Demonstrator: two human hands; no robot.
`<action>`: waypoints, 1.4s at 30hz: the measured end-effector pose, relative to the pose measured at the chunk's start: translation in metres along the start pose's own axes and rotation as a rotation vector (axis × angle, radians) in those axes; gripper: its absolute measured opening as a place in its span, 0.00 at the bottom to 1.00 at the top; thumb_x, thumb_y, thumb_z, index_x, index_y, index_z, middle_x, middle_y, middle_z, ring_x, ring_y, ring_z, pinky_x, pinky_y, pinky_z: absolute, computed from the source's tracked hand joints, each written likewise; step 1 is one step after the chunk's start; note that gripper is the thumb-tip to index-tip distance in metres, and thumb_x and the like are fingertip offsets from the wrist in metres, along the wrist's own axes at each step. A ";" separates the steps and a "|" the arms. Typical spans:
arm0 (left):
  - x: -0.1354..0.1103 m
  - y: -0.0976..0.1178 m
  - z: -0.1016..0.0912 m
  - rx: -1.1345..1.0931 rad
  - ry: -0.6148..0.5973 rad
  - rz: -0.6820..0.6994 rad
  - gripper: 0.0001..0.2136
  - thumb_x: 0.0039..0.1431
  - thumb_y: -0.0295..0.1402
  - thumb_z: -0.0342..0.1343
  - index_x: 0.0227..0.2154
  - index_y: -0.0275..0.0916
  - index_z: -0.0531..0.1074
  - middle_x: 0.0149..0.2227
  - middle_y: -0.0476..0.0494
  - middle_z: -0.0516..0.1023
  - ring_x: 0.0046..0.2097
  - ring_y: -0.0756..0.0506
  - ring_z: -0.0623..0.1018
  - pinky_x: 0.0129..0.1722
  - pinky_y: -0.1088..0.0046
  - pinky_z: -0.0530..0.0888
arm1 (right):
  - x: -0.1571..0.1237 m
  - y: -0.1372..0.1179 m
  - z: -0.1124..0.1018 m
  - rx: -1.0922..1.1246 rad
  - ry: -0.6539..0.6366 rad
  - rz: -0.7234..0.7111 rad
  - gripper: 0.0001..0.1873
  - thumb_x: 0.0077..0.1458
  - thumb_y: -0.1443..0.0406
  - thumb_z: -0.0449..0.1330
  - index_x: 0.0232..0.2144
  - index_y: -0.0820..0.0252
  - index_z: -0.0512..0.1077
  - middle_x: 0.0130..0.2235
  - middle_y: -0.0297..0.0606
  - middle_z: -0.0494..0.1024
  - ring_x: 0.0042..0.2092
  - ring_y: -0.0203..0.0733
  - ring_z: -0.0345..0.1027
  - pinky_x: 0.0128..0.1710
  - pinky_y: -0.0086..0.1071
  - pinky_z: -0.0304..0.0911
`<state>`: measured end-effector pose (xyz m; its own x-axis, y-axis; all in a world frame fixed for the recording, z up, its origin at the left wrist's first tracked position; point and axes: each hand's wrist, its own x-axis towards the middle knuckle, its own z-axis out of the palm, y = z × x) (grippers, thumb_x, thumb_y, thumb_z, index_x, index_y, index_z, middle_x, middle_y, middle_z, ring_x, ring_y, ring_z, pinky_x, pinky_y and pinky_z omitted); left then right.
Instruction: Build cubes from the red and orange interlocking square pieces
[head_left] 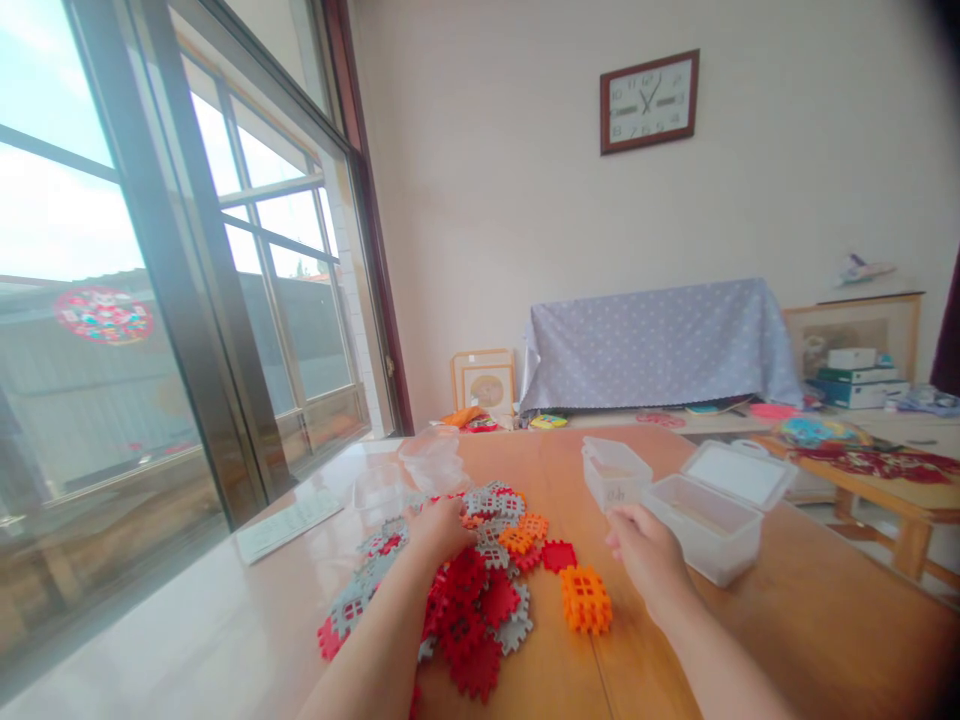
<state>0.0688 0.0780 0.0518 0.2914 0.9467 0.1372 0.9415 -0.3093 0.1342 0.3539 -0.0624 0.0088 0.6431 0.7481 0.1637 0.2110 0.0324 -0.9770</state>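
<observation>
A heap of interlocking plastic building tiles in red, grey and orange spreads over the wooden table. My left hand reaches into the far part of this heap, its fingers bent down and mostly hidden behind the hand. To the right, my right hand is held just in front of a clear plastic box, its fingers curled together. Whether anything is in them, or whether they touch the box, I cannot make out. Between my hands lie a stack of orange tiles and a single red tile.
An open clear box with a hinged lid stands right of my right hand. More clear containers sit behind the heap. A pale sheet or booklet lies at the left, near the window. A low wooden table stands beyond the right edge.
</observation>
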 end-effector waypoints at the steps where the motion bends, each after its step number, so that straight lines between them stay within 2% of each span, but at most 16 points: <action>1: -0.001 0.001 0.001 -0.012 -0.005 0.012 0.20 0.44 0.46 0.64 0.42 0.46 0.76 0.47 0.40 0.80 0.54 0.30 0.72 0.57 0.41 0.58 | -0.001 -0.001 0.000 -0.001 -0.003 0.000 0.16 0.54 0.51 0.56 0.32 0.56 0.72 0.25 0.33 0.76 0.29 0.42 0.70 0.31 0.33 0.63; 3: -0.002 0.003 0.003 -0.047 -0.001 0.038 0.22 0.43 0.48 0.64 0.42 0.46 0.76 0.47 0.40 0.80 0.53 0.31 0.73 0.56 0.45 0.61 | -0.003 -0.003 -0.001 -0.005 -0.004 0.004 0.16 0.53 0.51 0.56 0.32 0.57 0.72 0.25 0.33 0.76 0.28 0.41 0.69 0.31 0.32 0.63; 7: -0.004 0.002 0.004 -0.112 0.054 0.025 0.08 0.53 0.39 0.56 0.35 0.45 0.76 0.41 0.43 0.81 0.48 0.37 0.76 0.53 0.56 0.65 | -0.005 -0.005 -0.001 -0.020 -0.001 0.010 0.18 0.52 0.51 0.56 0.32 0.58 0.74 0.25 0.34 0.77 0.28 0.42 0.69 0.30 0.32 0.63; 9: -0.004 -0.001 0.003 -0.126 0.085 -0.017 0.09 0.55 0.33 0.52 0.36 0.46 0.76 0.39 0.45 0.82 0.45 0.39 0.78 0.52 0.57 0.66 | -0.004 -0.004 -0.001 -0.020 -0.002 0.008 0.18 0.52 0.51 0.56 0.32 0.58 0.74 0.25 0.35 0.77 0.28 0.42 0.69 0.30 0.32 0.63; 12: -0.005 -0.004 0.002 -0.114 0.120 -0.038 0.13 0.57 0.30 0.48 0.38 0.47 0.76 0.39 0.44 0.82 0.46 0.39 0.78 0.54 0.53 0.65 | -0.001 0.000 0.000 -0.040 0.003 0.010 0.18 0.52 0.50 0.56 0.31 0.58 0.74 0.25 0.34 0.77 0.28 0.42 0.70 0.30 0.32 0.63; 15: -0.007 -0.005 0.003 -0.081 0.115 0.021 0.10 0.55 0.32 0.52 0.36 0.47 0.77 0.42 0.43 0.82 0.53 0.35 0.74 0.61 0.43 0.55 | 0.001 0.005 0.001 -0.058 0.002 0.010 0.18 0.53 0.50 0.56 0.31 0.57 0.73 0.25 0.34 0.77 0.28 0.41 0.70 0.31 0.33 0.63; 18: -0.009 -0.003 0.005 -0.064 0.020 0.114 0.08 0.53 0.36 0.55 0.35 0.48 0.77 0.43 0.43 0.81 0.56 0.33 0.71 0.62 0.35 0.45 | 0.001 0.006 0.002 -0.051 -0.005 0.008 0.18 0.53 0.49 0.56 0.33 0.57 0.72 0.26 0.33 0.77 0.29 0.42 0.70 0.32 0.33 0.64; 21: -0.009 -0.001 0.005 -0.047 -0.037 0.147 0.12 0.50 0.37 0.57 0.39 0.48 0.76 0.44 0.42 0.80 0.57 0.32 0.69 0.61 0.31 0.43 | -0.002 0.002 0.001 -0.055 -0.004 0.008 0.18 0.54 0.50 0.56 0.33 0.57 0.72 0.26 0.33 0.76 0.30 0.42 0.70 0.32 0.32 0.65; 24: -0.006 0.001 0.005 -0.023 -0.042 0.138 0.16 0.49 0.38 0.58 0.43 0.47 0.75 0.48 0.40 0.78 0.58 0.31 0.68 0.61 0.32 0.46 | -0.005 -0.002 0.000 -0.069 -0.015 -0.008 0.18 0.54 0.50 0.56 0.33 0.57 0.73 0.26 0.34 0.77 0.30 0.42 0.70 0.32 0.33 0.65; 27: -0.001 -0.001 0.005 -0.012 -0.062 0.130 0.17 0.48 0.42 0.59 0.41 0.45 0.76 0.49 0.39 0.77 0.58 0.30 0.67 0.61 0.36 0.51 | -0.006 -0.001 -0.001 -0.058 -0.021 -0.008 0.18 0.53 0.50 0.57 0.34 0.57 0.73 0.26 0.35 0.77 0.30 0.43 0.71 0.32 0.33 0.65; 30: 0.004 -0.003 0.004 -0.027 -0.099 0.121 0.17 0.45 0.45 0.61 0.37 0.44 0.77 0.47 0.39 0.77 0.57 0.29 0.68 0.60 0.39 0.55 | -0.005 0.001 0.000 -0.045 -0.010 -0.003 0.18 0.52 0.50 0.57 0.34 0.58 0.74 0.26 0.35 0.77 0.30 0.43 0.71 0.33 0.34 0.66; 35: 0.004 -0.002 -0.001 -0.071 -0.144 0.137 0.16 0.41 0.44 0.65 0.35 0.45 0.76 0.41 0.42 0.79 0.54 0.30 0.71 0.60 0.38 0.54 | -0.010 -0.007 -0.001 -0.046 -0.024 0.002 0.18 0.53 0.51 0.57 0.34 0.58 0.73 0.27 0.36 0.77 0.31 0.43 0.71 0.33 0.34 0.66; 38: 0.003 -0.002 -0.003 -0.129 -0.143 0.135 0.19 0.40 0.43 0.66 0.38 0.45 0.75 0.42 0.43 0.79 0.54 0.31 0.71 0.61 0.38 0.52 | -0.012 -0.012 -0.002 -0.055 -0.022 0.004 0.18 0.53 0.51 0.57 0.34 0.58 0.73 0.27 0.36 0.77 0.32 0.44 0.71 0.32 0.33 0.66; 42: 0.003 -0.003 -0.003 -0.161 -0.126 0.132 0.24 0.39 0.42 0.67 0.43 0.44 0.73 0.46 0.40 0.78 0.55 0.31 0.70 0.61 0.42 0.54 | -0.012 -0.013 -0.001 -0.058 -0.020 -0.009 0.17 0.52 0.51 0.57 0.33 0.58 0.74 0.25 0.35 0.76 0.31 0.43 0.70 0.32 0.33 0.65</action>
<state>0.0663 0.0816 0.0549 0.4386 0.8977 0.0417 0.8574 -0.4319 0.2798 0.3441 -0.0721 0.0193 0.6264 0.7608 0.1694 0.2598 0.0011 -0.9657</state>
